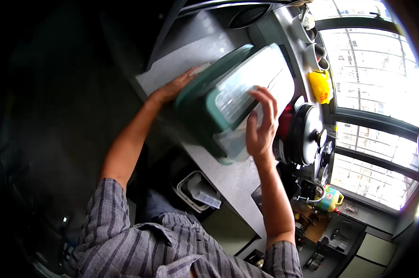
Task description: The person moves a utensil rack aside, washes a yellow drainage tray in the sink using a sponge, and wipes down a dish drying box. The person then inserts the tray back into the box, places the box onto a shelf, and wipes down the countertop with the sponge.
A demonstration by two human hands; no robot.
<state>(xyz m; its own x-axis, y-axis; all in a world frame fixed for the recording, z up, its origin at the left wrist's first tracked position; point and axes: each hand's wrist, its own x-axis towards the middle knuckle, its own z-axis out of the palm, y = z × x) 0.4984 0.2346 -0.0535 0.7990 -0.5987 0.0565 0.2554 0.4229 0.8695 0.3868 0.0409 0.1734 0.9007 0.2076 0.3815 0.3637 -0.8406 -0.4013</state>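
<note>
1. Green plastic frames a pale, partly see-through box [232,99], which sits slanted at the centre of the frame, over the grey counter [219,173]; from where I stand I can't tell whether it rests there or is held up.
2. The person's left hand [174,88] is at the box's left edge, above and left of centre. Its fingertips are hidden from me, so I can't tell how firmly it grasps.
3. The right hand [264,123], right of centre, has its fingers bent and spread from the thumb, loosely, over the box's clear panel; whether the fingertips touch it I can't make out.
4. Just right of that hand stands a dark pot [307,132] with a knobbed lid.
5. A yellow bag [320,87] lies by the bright window [367,69] at upper right.
6. Lower right, a yellow-capped bottle [329,199] stands beside a curved tap [320,189].
7. Below centre, a pale-rimmed bin [180,189] holds a striped packet [207,198].
</note>
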